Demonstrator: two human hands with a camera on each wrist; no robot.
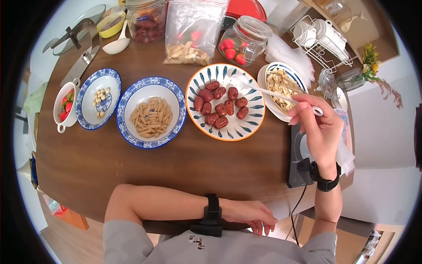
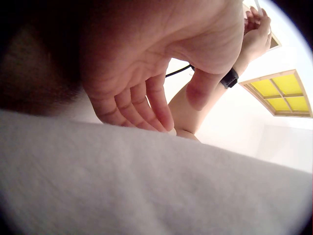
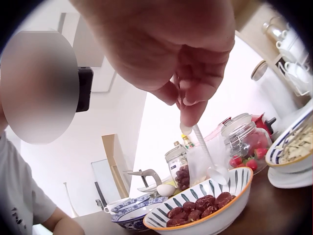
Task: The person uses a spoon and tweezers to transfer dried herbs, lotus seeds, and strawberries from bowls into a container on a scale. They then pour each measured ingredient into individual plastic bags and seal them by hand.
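Pinching the handle of a white spoon (image 1: pixel 281 95) between thumb and fingertips, the right hand (image 1: pixel 321 130) I am following reaches in from the right side of the table (image 1: pixel 176 169). The spoon's head is over the far part of the orange-rimmed dish (image 1: pixel 262 115); I can't tell whether it touches the surface. Wrinkled red dates (image 1: pixel 229 107) lie in that dish, nearer its middle. I see the left hand (image 1: pixel 249 214) at the near table edge, in front of the grey shirt (image 1: pixel 211 248), fingers relaxed, slightly bent and holding nothing. Left of the dates I have a blue-patterned bowl (image 1: pixel 170 137) of tan, finger-shaped pieces (image 1: pixel 151 116); on their right, a bowl of pale slices (image 1: pixel 281 83). Behind stand a clear bag (image 1: pixel 191 24) and a glass jar (image 1: pixel 253 37) with red fruit inside.
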